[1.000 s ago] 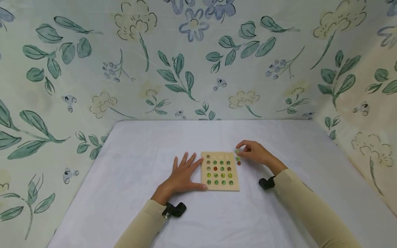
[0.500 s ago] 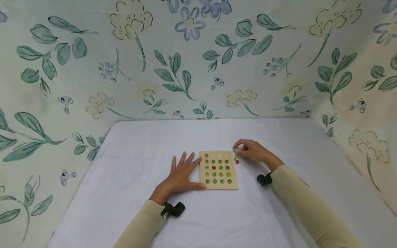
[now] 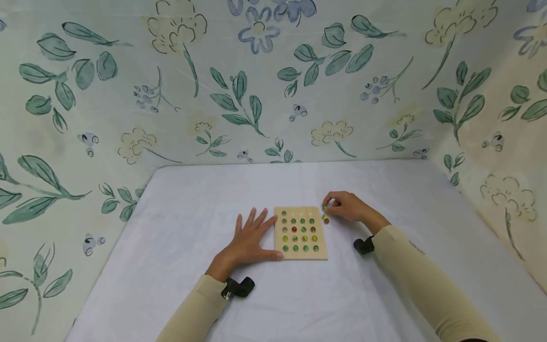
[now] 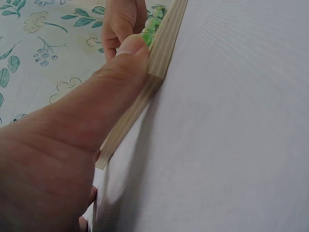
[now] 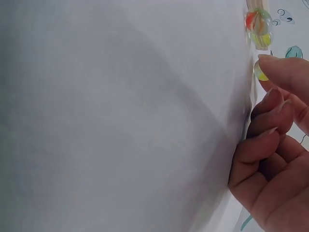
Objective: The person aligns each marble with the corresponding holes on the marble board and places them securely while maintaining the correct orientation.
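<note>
My left hand (image 3: 249, 244) is spread flat at the left side of a square wooden marble board (image 3: 301, 257). Its thumb (image 4: 113, 79) lies over the near-left corner, while the index fingertip meets the left edge. Rows of glass marbles sit in the board, mostly green and yellow, one of them red (image 3: 294, 229). Off the far-right corner, my right hand (image 3: 349, 207) pinches a clear yellow-green marble (image 5: 261, 71) between thumb and index finger, its other fingers curled near the cloth. Two loose marbles, a red swirled one (image 5: 257, 21) and a yellow-green one (image 3: 325, 217), lie beside the board's right edge.
A white cloth (image 3: 205, 190) covers the table under the board. Floral fabric (image 3: 256, 85) hangs behind and along both sides. Each wrist carries a small black camera (image 3: 241, 287) over a beige sleeve.
The two loose marbles by the right edge sit closer together than a second ago. Both hands keep nearly the same pose; the head view has shifted slightly.
</note>
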Demonstrator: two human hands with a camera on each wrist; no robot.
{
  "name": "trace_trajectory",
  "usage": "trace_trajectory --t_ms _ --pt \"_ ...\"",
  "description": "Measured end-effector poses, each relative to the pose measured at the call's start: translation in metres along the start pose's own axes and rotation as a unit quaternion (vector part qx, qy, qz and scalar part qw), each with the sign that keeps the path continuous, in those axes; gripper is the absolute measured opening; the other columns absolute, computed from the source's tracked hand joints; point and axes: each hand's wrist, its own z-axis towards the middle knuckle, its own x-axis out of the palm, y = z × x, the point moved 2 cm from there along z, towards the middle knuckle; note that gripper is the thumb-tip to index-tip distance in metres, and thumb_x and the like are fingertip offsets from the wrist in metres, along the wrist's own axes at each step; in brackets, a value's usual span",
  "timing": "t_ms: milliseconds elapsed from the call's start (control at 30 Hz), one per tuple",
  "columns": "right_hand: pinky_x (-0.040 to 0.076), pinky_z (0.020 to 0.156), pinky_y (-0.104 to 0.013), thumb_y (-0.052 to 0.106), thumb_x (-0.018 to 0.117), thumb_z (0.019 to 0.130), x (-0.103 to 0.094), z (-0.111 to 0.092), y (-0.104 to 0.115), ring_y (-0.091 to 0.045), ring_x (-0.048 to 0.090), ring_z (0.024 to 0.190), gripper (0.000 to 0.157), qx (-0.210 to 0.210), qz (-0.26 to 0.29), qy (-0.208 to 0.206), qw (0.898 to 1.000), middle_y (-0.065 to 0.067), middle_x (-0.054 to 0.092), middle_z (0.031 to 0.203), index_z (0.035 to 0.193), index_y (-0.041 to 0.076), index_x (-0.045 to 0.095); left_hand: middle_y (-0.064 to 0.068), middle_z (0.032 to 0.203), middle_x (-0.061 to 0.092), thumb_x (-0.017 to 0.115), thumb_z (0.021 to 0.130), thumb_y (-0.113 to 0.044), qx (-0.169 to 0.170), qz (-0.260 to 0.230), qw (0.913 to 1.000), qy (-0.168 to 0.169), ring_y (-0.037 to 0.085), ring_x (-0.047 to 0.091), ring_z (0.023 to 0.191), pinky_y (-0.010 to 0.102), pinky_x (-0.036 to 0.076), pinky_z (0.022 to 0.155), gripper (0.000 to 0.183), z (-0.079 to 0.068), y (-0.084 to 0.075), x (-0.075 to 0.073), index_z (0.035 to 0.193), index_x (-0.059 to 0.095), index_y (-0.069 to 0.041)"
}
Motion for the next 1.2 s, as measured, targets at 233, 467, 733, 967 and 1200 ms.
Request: trace_trajectory --t_ms 233,467,733,967,1200 --pt "0.040 0.060 -0.030 0.018 0.070 0.089 -0.0038 0.0048 0.0033 -0.020 0.049 0.072 0.016 0.006 -0.001 0.004 1.000 -0.005 0.053 0.077 0.103 0.014 0.063 0.003 0.162 0.009 0.061 0.069 -0.080 0.002 0.005 1.0000 -0.005 0.031 -0.006 0.147 0.060 -0.011 0.111 0.106 0.0020 -0.0003 -0.0053 0.155 0.021 -0.031" --pt "0.040 0.061 -0.029 0.019 0.070 0.089 -0.0035 0.0053 0.0046 -0.020 0.049 0.073 0.016 0.016 -0.004 0.000 1.000 -0.005 0.054 0.079 0.104 0.014 0.063 0.007 0.161 0.012 0.064 0.070 -0.077 0.006 0.000 0.9999 -0.009 0.035 -0.003 0.147 0.063 -0.009 0.110 0.105 0.0011 -0.0019 -0.0082 0.154 0.025 -0.028" --pt "0.040 0.061 -0.030 0.017 0.069 0.089 -0.0009 -0.0027 -0.0002 -0.020 0.049 0.071 0.014 0.001 0.011 -0.017 1.000 -0.004 0.053 0.077 0.102 0.013 0.064 0.004 0.162 0.009 0.061 0.069 -0.080 0.004 0.002 1.0000 0.001 0.031 -0.005 0.147 0.060 -0.011 0.111 0.106 0.0015 -0.0010 -0.0015 0.155 0.022 -0.031" --pt "0.042 0.061 -0.030 0.015 0.069 0.089 0.0035 -0.0031 -0.0037 -0.020 0.049 0.069 0.013 -0.023 0.027 -0.026 0.999 -0.004 0.055 0.076 0.100 0.014 0.063 0.005 0.161 0.011 0.063 0.069 -0.078 0.000 -0.007 1.0000 -0.002 0.032 -0.004 0.147 0.061 -0.010 0.111 0.106 -0.0037 -0.0016 -0.0009 0.154 0.024 -0.029" --pt "0.042 0.060 -0.030 0.015 0.069 0.089 0.0023 -0.0025 -0.0006 -0.020 0.050 0.069 0.013 -0.025 0.027 -0.035 0.999 -0.005 0.055 0.076 0.100 0.013 0.063 0.005 0.161 0.011 0.060 0.069 -0.081 0.008 -0.004 0.9999 -0.004 0.032 -0.004 0.147 0.061 -0.010 0.111 0.106 -0.0029 0.0004 -0.0012 0.154 0.023 -0.030"
